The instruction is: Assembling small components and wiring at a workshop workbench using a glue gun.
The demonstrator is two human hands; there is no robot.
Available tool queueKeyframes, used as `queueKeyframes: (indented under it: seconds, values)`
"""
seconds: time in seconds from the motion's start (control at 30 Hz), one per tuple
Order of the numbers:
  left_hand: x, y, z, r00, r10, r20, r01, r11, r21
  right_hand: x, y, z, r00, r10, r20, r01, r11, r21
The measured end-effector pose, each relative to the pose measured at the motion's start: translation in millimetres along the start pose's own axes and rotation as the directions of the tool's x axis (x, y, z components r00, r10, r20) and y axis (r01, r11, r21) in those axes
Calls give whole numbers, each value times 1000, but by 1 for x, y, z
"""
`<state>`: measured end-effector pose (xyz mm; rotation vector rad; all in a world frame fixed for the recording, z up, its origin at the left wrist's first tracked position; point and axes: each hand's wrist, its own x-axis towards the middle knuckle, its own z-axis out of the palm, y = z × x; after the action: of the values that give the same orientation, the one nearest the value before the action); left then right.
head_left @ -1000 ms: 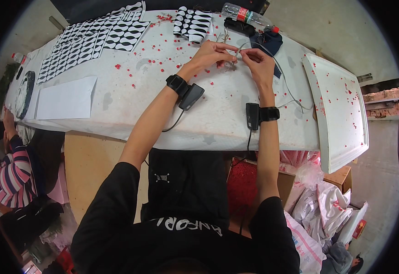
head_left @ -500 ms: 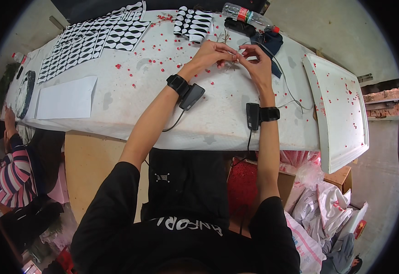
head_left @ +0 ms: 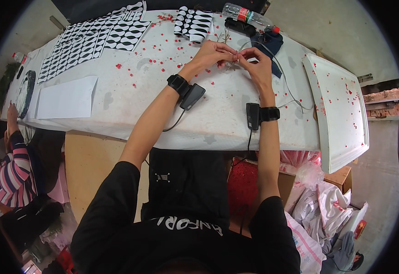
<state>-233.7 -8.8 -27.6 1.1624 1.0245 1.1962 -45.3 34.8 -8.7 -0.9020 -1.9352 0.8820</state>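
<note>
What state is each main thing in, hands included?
Left hand: fingers pinched, anything held unclear
Right hand: fingers pinched, anything held unclear
Plastic bottle: on its side, capped
Red beads: scattered loose
White paper: lying flat
Dark blue cloth: crumpled
White tray: strewn with beads
Patterned sheets: overlapping

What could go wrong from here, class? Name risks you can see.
The thin pale strand looping past the right hand could tangle. Small red balls lie loose near the left hand and might roll if brushed. The clear bottle lies on its side and could roll if knocked.
</note>
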Motion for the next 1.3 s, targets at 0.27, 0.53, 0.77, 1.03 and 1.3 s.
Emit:
queueKeyframes:
  seconds: [0.27, 0.53, 0.77, 1.03, 1.3]
  values:
    - [0, 0, -1, 1000, 5, -1, -5, 1000, 8, -1, -1, -1, 1000, 24, 3, -24, 999, -23]
    - [1, -2, -2, 1000, 15, 0, -15, 1000, -3, -1, -4, -1, 1000, 9, -4, -10, 998, -60]
    - [1, -2, 0, 1000, 21, 4, -21, 1000, -4, -1, -2, -1, 1000, 16, -10, -16, 998, -57]
    - [3, -5, -3, 1000, 21, 16, -21, 1000, 14, -1, -2, 0, 1000, 16, 4, -15, 999, -46]
    - [2, -3, -2, 1000, 24, 16, -25, 999, 25, 0, 0, -1, 1000, 27, 2, -27, 999, -36]
